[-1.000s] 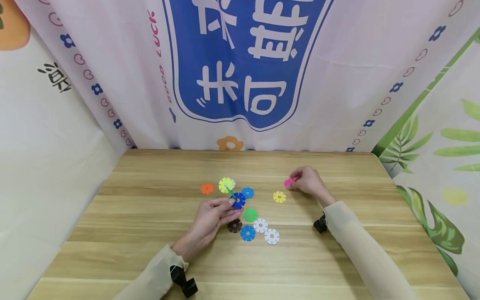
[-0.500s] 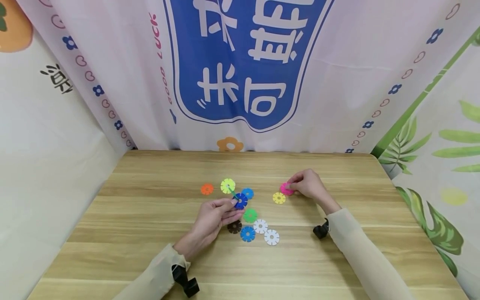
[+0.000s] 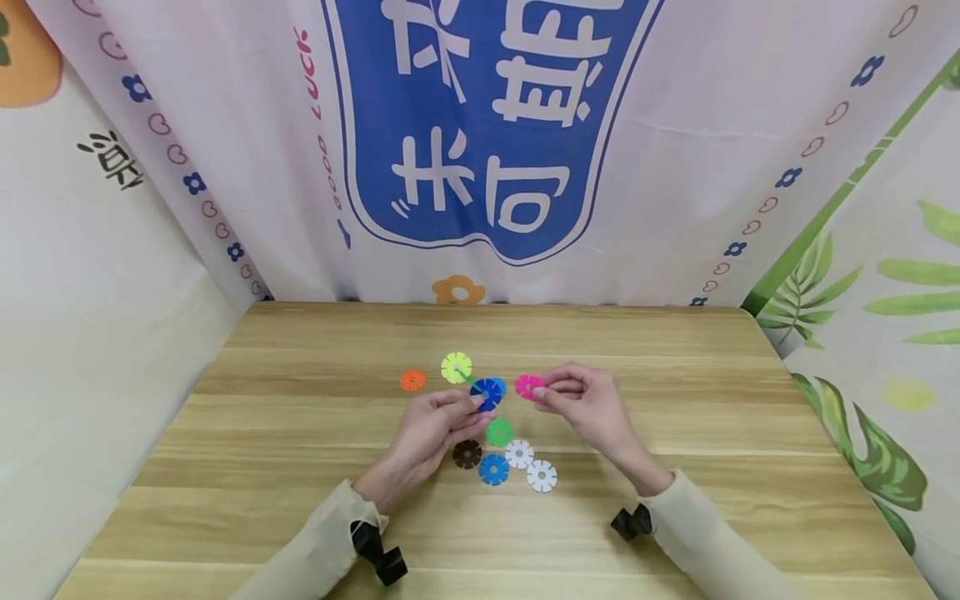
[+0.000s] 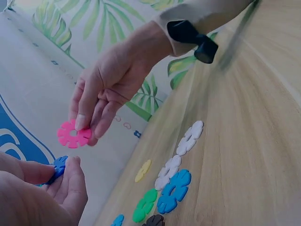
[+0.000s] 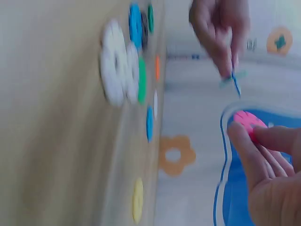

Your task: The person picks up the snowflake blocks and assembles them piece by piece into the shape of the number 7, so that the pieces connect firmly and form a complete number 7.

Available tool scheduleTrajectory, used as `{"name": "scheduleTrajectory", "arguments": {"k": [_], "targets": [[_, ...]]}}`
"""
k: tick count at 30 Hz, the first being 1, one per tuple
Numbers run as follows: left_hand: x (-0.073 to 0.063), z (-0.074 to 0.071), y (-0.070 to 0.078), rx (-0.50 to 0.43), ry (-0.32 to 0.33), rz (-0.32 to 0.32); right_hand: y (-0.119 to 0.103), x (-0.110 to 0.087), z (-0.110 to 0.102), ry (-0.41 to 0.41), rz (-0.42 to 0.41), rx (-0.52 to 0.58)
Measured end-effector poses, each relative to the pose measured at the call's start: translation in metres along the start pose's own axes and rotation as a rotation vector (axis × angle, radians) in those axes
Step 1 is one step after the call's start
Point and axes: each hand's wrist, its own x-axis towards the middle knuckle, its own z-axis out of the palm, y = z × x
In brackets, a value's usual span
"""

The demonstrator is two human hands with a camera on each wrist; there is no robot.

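Okay so your right hand (image 3: 588, 408) has the pink disc (image 3: 521, 387) pinched between thumb and fingers, held up off the wooden table (image 3: 300, 367). Your left hand (image 3: 431, 429) is gripping the dark blue disc (image 3: 493, 388) the same way, with a green piece (image 3: 468, 380) seen edge-on running from it toward the yellow-green disc (image 3: 447, 367). The pink one's just beside the dark blue one, not touching as far as your left wrist view goes.

Peeking out behind the dark blue one you've got a light blue disc (image 3: 502, 385). Nearer you lie the green disc (image 3: 491, 432), the brown disc (image 3: 459, 454), the mid-blue disc (image 3: 485, 470) and two white discs (image 3: 534, 476), all flat. The orange disc (image 3: 406, 380) sits off to the left, and your left wrist cam also catches the yellow disc (image 4: 143, 170) on the tabletop.
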Motion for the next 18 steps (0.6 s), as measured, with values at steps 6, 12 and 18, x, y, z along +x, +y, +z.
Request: {"name": "scheduleTrajectory", "arguments": {"k": [6,12,18], "targets": [[0.000,0.003,0.002,0.001,-0.015,-0.011,0.004,-0.018,0.020,0.054,-0.174,-0.070],[0.000,0.002,0.002,0.010,-0.050,-0.029,0.008,-0.022,0.027,0.063,-0.252,-0.077],[0.000,0.002,0.000,-0.002,-0.103,-0.053,0.009,-0.022,0.030,0.062,-0.284,-0.075]]}}
